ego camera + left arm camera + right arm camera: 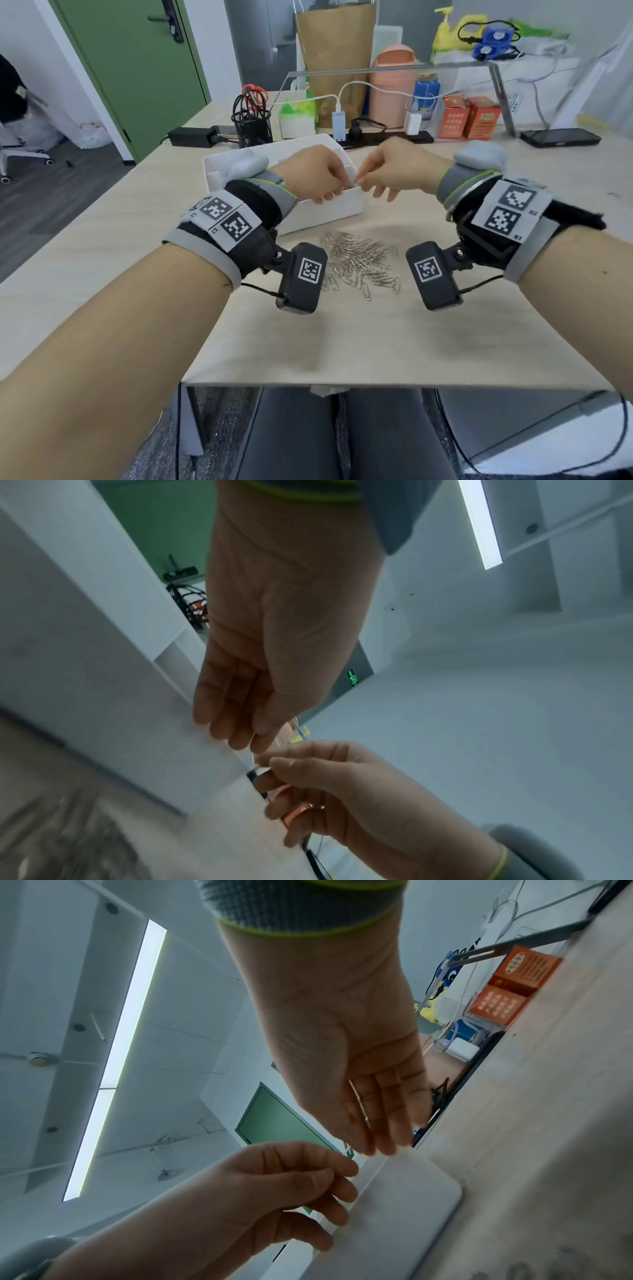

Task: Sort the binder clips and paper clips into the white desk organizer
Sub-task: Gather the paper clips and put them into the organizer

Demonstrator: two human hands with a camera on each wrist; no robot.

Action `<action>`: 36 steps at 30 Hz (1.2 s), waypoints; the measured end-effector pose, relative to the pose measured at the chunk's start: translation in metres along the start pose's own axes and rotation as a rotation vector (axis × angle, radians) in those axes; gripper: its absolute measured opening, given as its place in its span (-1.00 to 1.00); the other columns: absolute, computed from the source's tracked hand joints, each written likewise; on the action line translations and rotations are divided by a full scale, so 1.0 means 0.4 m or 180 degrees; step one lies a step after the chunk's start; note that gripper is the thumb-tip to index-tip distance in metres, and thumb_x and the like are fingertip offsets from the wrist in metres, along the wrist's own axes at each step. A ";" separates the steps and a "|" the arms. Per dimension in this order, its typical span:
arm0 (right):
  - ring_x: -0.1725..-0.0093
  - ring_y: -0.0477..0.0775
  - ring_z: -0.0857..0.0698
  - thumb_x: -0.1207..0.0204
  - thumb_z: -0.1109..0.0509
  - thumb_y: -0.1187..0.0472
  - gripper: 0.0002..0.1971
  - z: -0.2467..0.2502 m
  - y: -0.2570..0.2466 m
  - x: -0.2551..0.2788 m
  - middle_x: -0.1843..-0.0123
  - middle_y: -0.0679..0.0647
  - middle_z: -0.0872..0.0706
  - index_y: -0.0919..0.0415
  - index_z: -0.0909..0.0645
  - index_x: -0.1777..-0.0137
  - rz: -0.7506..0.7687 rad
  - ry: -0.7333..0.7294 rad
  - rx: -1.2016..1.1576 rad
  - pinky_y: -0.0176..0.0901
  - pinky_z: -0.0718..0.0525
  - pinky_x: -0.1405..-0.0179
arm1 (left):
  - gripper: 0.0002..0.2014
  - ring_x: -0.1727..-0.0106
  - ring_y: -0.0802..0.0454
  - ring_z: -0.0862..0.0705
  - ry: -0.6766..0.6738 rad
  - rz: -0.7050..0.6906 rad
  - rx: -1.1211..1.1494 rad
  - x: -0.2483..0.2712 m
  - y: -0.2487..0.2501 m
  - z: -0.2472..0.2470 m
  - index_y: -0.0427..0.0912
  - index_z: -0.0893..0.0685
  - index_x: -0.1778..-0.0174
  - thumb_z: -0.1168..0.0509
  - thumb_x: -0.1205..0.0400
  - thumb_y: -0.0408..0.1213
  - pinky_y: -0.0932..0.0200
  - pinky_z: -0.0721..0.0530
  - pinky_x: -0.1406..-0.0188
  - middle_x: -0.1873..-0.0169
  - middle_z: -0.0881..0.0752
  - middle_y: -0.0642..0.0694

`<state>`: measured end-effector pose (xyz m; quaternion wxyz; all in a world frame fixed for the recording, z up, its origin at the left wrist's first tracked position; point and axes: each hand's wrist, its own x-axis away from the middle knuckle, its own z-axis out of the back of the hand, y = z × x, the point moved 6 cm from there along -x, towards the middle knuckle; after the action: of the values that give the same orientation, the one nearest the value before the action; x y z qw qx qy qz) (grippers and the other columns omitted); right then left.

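A white desk organizer [325, 213] stands on the table ahead of me. Both hands hover over its front right corner, fingertips almost touching. My left hand [342, 191] has thumb and fingers bunched together, with a glint of metal, apparently paper clips, under them. My right hand [362, 181] pinches thumb to forefinger on what looks like a thin wire paper clip; its other fingers curl loosely. In the left wrist view the left hand [255, 739] and right hand [272, 762] meet beside the organizer wall [103, 674]. A loose pile of silver paper clips [359, 263] lies in front of the organizer.
Behind the organizer stand a black mesh pen holder [252, 125], a green tissue pack [297, 118], a black power strip [387, 137], two orange boxes [469, 116] and a phone [561, 137]. The table's front edge [376, 385] is close to my lap.
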<state>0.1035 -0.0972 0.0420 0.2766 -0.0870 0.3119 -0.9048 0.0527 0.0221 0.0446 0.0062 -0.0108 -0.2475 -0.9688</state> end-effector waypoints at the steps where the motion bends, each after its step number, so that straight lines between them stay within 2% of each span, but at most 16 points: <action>1: 0.23 0.02 -0.71 -0.53 -0.37 0.31 -0.80 -0.014 0.013 0.015 0.10 0.15 -0.74 0.34 -0.72 -0.10 -0.0107 -0.0210 0.0082 -0.25 -0.73 0.41 | -0.74 0.15 0.01 -0.69 -0.0200 -0.0051 0.0034 0.014 0.010 -0.023 -0.23 -0.73 -0.10 -0.14 -0.64 -0.44 0.28 -0.74 0.18 0.10 -0.74 -0.12; 3: 0.07 0.06 -0.69 -0.56 -0.34 0.33 -0.76 -0.042 0.038 0.051 0.03 0.17 -0.72 0.36 -0.69 -0.18 -0.0271 -0.0546 0.0281 -0.14 -0.74 0.20 | -0.65 -0.20 -0.06 -0.66 -0.0594 -0.0009 -0.0390 0.040 0.018 -0.070 -0.21 -0.66 -0.28 -0.10 -0.65 -0.45 0.14 -0.63 -0.19 -0.20 -0.70 -0.16; 5: -0.10 0.12 -0.68 -0.58 -0.30 0.34 -0.72 -0.066 0.050 0.082 -0.15 0.22 -0.72 0.32 -0.67 -0.25 -0.0303 -0.0747 0.0445 -0.04 -0.72 -0.06 | -0.58 -0.46 -0.05 -0.49 -0.0870 0.0105 -0.1123 0.067 0.010 -0.103 -0.15 -0.54 -0.45 -0.08 -0.67 -0.41 0.11 -0.41 -0.43 -0.45 -0.55 -0.07; 7: -0.31 0.14 -0.61 -0.60 -0.29 0.29 -0.66 -0.092 0.045 0.110 -0.35 0.16 -0.65 0.24 -0.60 -0.36 -0.0243 -0.0910 0.0663 -0.07 -0.59 -0.28 | -0.58 -0.49 -0.08 -0.45 -0.1077 0.0175 -0.1548 0.090 0.002 -0.126 -0.15 -0.48 -0.50 -0.07 -0.69 -0.36 0.06 -0.36 -0.52 -0.50 -0.49 -0.06; 10: -0.41 0.10 -0.53 -0.61 -0.30 0.19 -0.58 -0.127 0.032 0.142 -0.43 0.07 -0.57 0.17 -0.50 -0.46 -0.0122 -0.1088 0.1071 -0.15 -0.43 -0.39 | -0.60 -0.42 -0.14 -0.52 -0.1193 0.0148 -0.1835 0.129 0.007 -0.146 -0.20 -0.49 -0.47 -0.07 -0.69 -0.36 0.04 -0.46 -0.44 -0.42 -0.56 -0.14; 12: -0.36 0.08 -0.54 -0.61 -0.31 0.19 -0.59 -0.133 0.024 0.157 -0.35 0.05 -0.60 0.18 -0.52 -0.46 -0.0075 -0.1131 0.1105 -0.16 -0.42 -0.38 | -0.59 -0.41 -0.15 -0.52 -0.1114 0.0097 -0.1880 0.146 0.020 -0.147 -0.22 -0.47 -0.49 -0.08 -0.69 -0.35 0.05 -0.44 -0.38 -0.41 -0.56 -0.17; 15: -0.12 -0.07 -0.59 -0.59 -0.34 0.20 -0.62 -0.130 0.019 0.178 -0.23 0.03 -0.65 0.17 -0.58 -0.40 -0.0060 -0.1131 0.0817 -0.22 -0.44 -0.29 | -0.58 -0.28 -0.08 -0.58 -0.1104 0.0079 -0.1675 0.162 0.028 -0.151 -0.15 -0.51 -0.46 -0.14 -0.66 -0.35 0.07 -0.47 -0.36 -0.33 -0.64 -0.14; 18: -0.27 0.00 -0.58 -0.55 -0.40 0.18 -0.60 -0.112 0.018 0.190 -0.34 0.06 -0.64 0.18 -0.58 -0.39 -0.0017 -0.0960 0.0711 -0.18 -0.43 -0.38 | -0.56 -0.42 -0.03 -0.51 -0.1031 0.0097 -0.1421 0.167 0.019 -0.147 -0.01 -0.47 -0.50 -0.17 -0.66 -0.24 0.01 -0.40 -0.51 -0.44 -0.55 -0.02; 19: -0.26 0.01 -0.59 -0.52 -0.43 0.17 -0.58 -0.099 0.020 0.190 -0.35 0.07 -0.64 0.18 -0.58 -0.38 -0.0029 -0.0837 0.0695 -0.18 -0.47 -0.34 | -0.54 -0.48 -0.02 -0.47 -0.0948 0.0068 -0.1374 0.165 0.018 -0.139 0.00 -0.43 -0.52 -0.20 -0.66 -0.17 0.00 -0.37 -0.54 -0.48 -0.51 0.00; 21: -0.08 0.04 -0.66 -0.47 -0.49 0.18 -0.52 -0.075 0.029 0.194 -0.30 0.16 -0.66 0.25 -0.56 -0.39 -0.0196 -0.0633 0.0569 -0.14 -0.66 -0.09 | -0.40 -0.48 -0.04 -0.48 -0.0805 0.0117 -0.1348 0.171 0.007 -0.120 -0.02 -0.39 -0.53 -0.33 -0.57 0.00 -0.02 -0.40 -0.52 -0.49 -0.48 -0.02; 23: 0.15 0.04 -0.69 -0.41 -0.55 0.17 -0.42 -0.063 0.050 0.203 -0.16 0.25 -0.70 0.34 -0.51 -0.40 -0.0505 -0.0551 0.0443 -0.14 -0.73 0.15 | -0.25 -0.31 -0.09 -0.63 -0.0848 0.0395 -0.1267 0.173 -0.025 -0.110 -0.07 -0.39 -0.50 -0.47 -0.43 0.08 -0.03 -0.59 -0.36 -0.38 -0.56 -0.08; 25: 0.26 0.06 -0.71 -0.34 -0.61 0.10 -0.36 -0.071 0.069 0.222 0.07 0.25 -0.74 0.37 -0.49 -0.35 -0.0825 -0.0695 0.0456 -0.13 -0.74 0.19 | -0.17 -0.11 -0.09 -0.75 -0.1056 0.0748 -0.1145 0.185 -0.065 -0.115 -0.17 -0.43 -0.46 -0.57 -0.33 0.05 0.01 -0.75 -0.15 -0.19 -0.68 -0.16; 27: 0.30 0.08 -0.71 -0.28 -0.64 0.08 -0.28 -0.096 0.079 0.236 0.21 0.23 -0.71 0.41 -0.47 -0.37 -0.1025 -0.0943 0.0457 -0.14 -0.73 0.17 | -0.18 0.00 -0.07 -0.80 -0.1182 0.0974 -0.1082 0.194 -0.094 -0.126 -0.26 -0.55 -0.36 -0.62 -0.25 0.06 -0.01 -0.78 -0.09 0.03 -0.76 -0.16; 31: 0.38 0.05 -0.72 -0.21 -0.68 0.06 -0.09 -0.137 0.070 0.223 0.12 0.25 -0.73 0.33 -0.34 -0.50 -0.0956 -0.0996 0.0371 -0.15 -0.75 0.07 | -0.44 0.25 -0.04 -0.73 -0.1090 0.1019 -0.0667 0.187 -0.096 -0.144 -0.28 -0.71 -0.08 -0.60 -0.31 0.03 -0.07 -0.73 -0.19 0.33 -0.73 -0.08; 34: 0.39 0.02 -0.71 -0.21 -0.68 0.04 -0.15 -0.157 0.049 0.212 -0.12 0.26 -0.73 0.33 -0.41 -0.44 -0.0781 -0.1017 0.0493 -0.22 -0.73 0.11 | -0.46 0.24 -0.07 -0.76 -0.0994 0.1009 -0.0566 0.177 -0.086 -0.146 -0.30 -0.66 -0.03 -0.57 -0.34 0.05 -0.05 -0.74 -0.18 0.24 -0.75 -0.14; 36: 0.39 0.00 -0.70 -0.21 -0.68 0.03 -0.20 -0.162 0.043 0.205 -0.19 0.25 -0.72 0.32 -0.46 -0.39 -0.0713 -0.0998 0.0556 -0.23 -0.72 0.12 | -0.45 0.02 -0.13 -0.80 -0.0887 0.0968 -0.0549 0.164 -0.080 -0.146 -0.15 -0.53 -0.10 -0.58 -0.34 0.02 -0.03 -0.76 -0.14 0.00 -0.76 -0.21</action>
<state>0.0217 -0.1204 -0.0209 0.2259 -0.2366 0.1738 -0.9289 -0.0146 0.0216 -0.0206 0.1170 -0.1822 -0.1578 -0.9634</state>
